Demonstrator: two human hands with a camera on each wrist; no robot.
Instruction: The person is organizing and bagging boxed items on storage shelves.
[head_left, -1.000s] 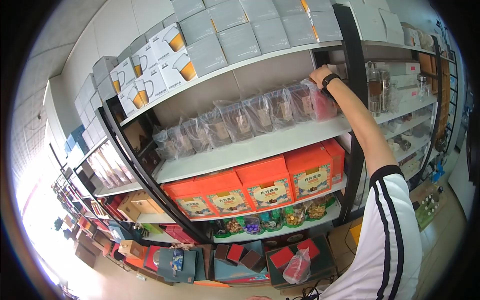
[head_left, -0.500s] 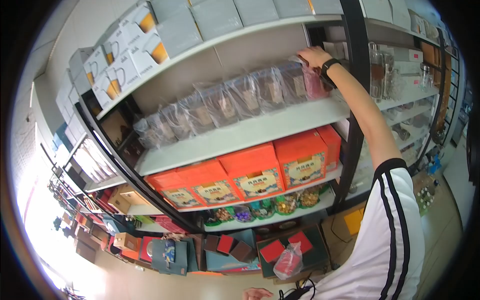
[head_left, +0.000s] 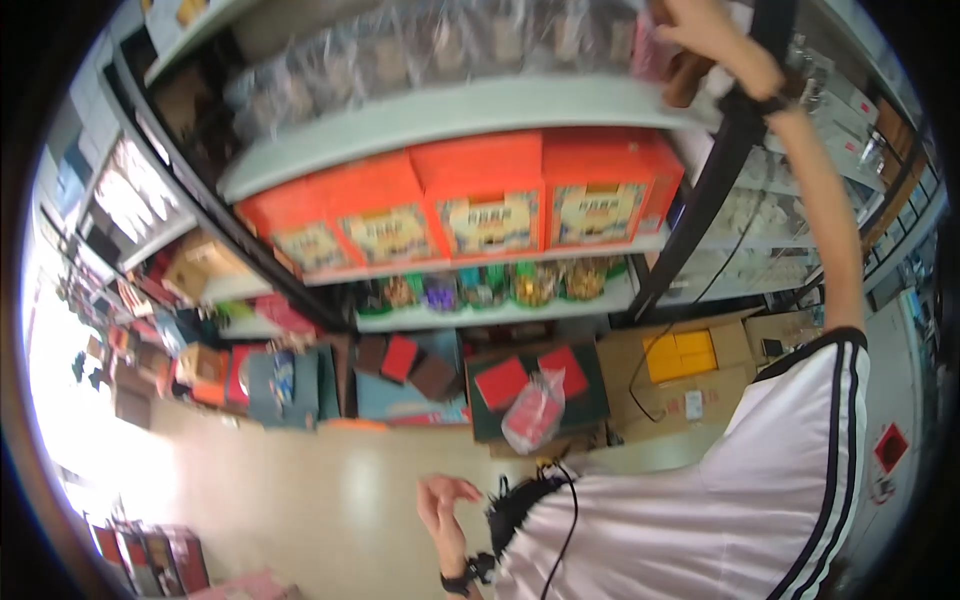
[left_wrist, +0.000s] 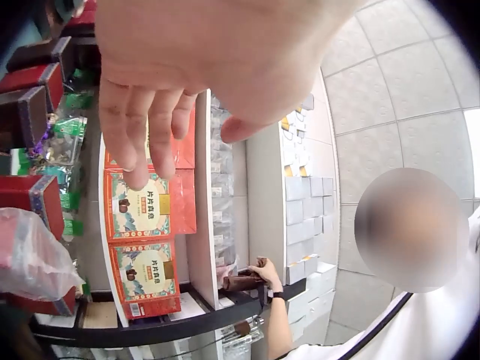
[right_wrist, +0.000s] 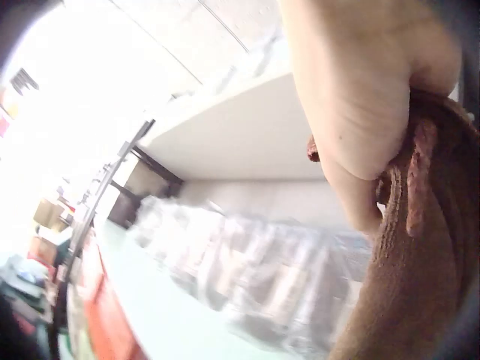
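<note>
My right hand [head_left: 715, 42] is at the right end of the upper shelf and grips a soft brown cloth [right_wrist: 427, 262]. In the right wrist view the cloth looks thick and rough, with a raised fold or strap, and hangs below the curled fingers. Beside it on the shelf [head_left: 450, 108] stands a pink wrapped item [head_left: 650, 48], then a row of clear plastic-wrapped packages [right_wrist: 247, 270]. My left hand [head_left: 445, 505] hangs low in front of the body, fingers loosely bent, holding nothing. In the left wrist view its fingers [left_wrist: 159, 135] overlap the orange boxes.
Orange gift boxes [head_left: 490, 195] fill the shelf below, above several bags of wrapped sweets [head_left: 535, 285]. A black shelf post [head_left: 715, 170] stands near the right arm. Red boxes and a bagged red item [head_left: 533, 412] lie low in front, next to an open carton [head_left: 680, 390].
The head view has tilted down. My right hand has gone from above the pink item to its right side, with brown cloth now showing in it. My left hand has come further into view.
</note>
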